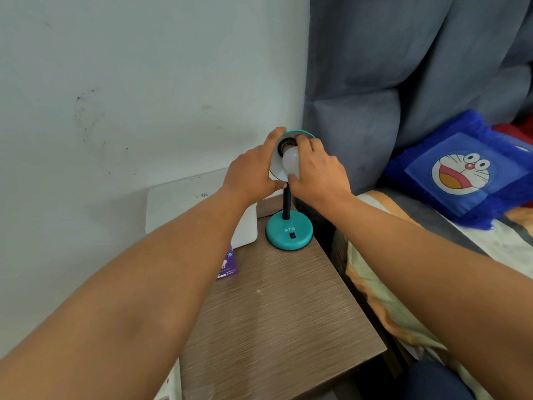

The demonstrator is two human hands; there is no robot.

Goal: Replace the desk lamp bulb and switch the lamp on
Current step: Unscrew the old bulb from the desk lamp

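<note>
Brown wood-grain bedside table [274, 313] is carrying three items: teal round-based desk lamp [289, 230] sitting at 12 o'clock, flat white rectangular box [199, 206] leaning at 10 o'clock against the wall, small purple printed card [228, 265] lying just beside the box.

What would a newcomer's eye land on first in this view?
Both hands meet at the teal lamp's shade: the left hand steadies the shade while the right hand grips the white bulb at the socket. Below them, the lamp's teal base stands at the far end of the wooden side table. At right, a blue cartoon cushion lies on the bed.
</note>
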